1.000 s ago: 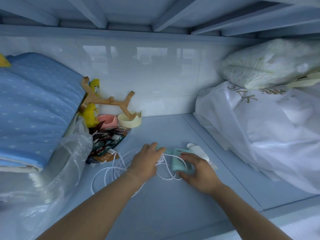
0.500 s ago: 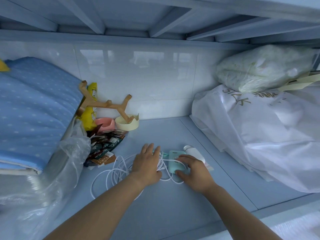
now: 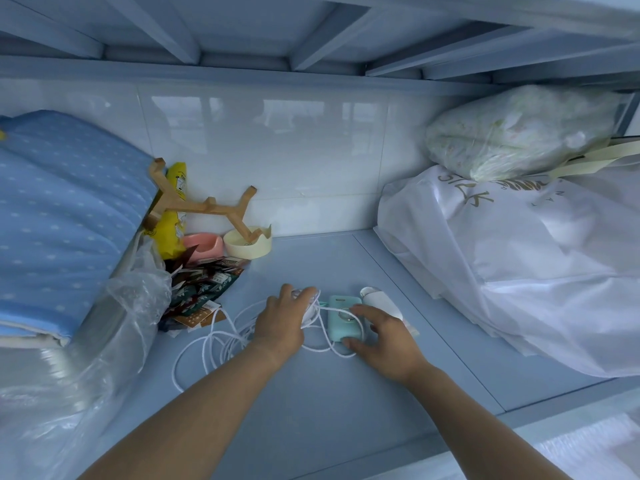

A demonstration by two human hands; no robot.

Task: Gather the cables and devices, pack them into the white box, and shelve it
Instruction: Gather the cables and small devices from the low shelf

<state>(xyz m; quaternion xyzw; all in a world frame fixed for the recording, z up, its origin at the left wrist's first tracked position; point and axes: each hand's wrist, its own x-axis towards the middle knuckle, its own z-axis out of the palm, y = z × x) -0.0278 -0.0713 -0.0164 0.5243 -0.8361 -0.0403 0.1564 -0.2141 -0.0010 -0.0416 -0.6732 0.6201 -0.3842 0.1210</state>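
Two bare forearms enter from the near edge. Left hand [image 3: 281,323] and right hand [image 3: 388,337]: no sleeves, gloves, rings, watch or wristbands visible. Nails short, unpainted.

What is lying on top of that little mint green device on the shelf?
A strand of the white cable crosses the mint green rectangular device, and the right hand's fingers rest on it. What lies under that hand is hidden.
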